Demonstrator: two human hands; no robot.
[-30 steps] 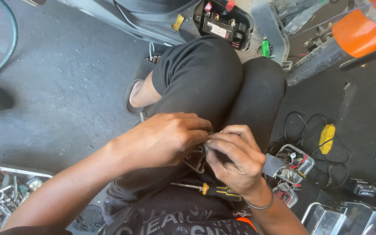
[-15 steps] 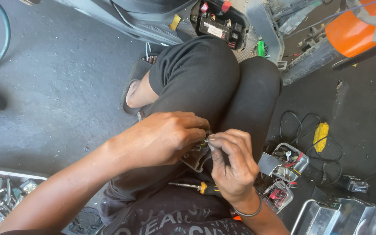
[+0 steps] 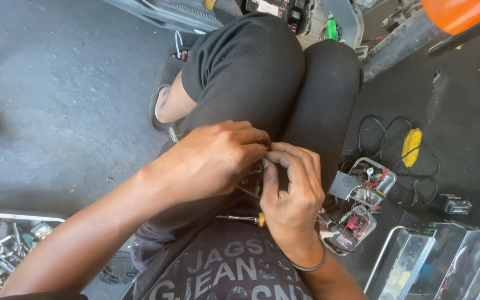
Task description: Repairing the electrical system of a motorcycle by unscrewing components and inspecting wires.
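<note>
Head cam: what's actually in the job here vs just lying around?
In hand:
- left hand and right hand, fingertips pinched together on a small metal part over the lap

Lying about:
- screwdriver on the lap
- yellow-ended cable
- clear modules
- tool tray
- metal toolbox

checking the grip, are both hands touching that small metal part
Touching. The head view shows left hand and right hand fingertips pinched on the small part over the lap.

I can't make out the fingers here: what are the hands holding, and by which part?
Both hands, left hand and right hand, pinch a small metal part at its top edge; what it is cannot be told.
</note>
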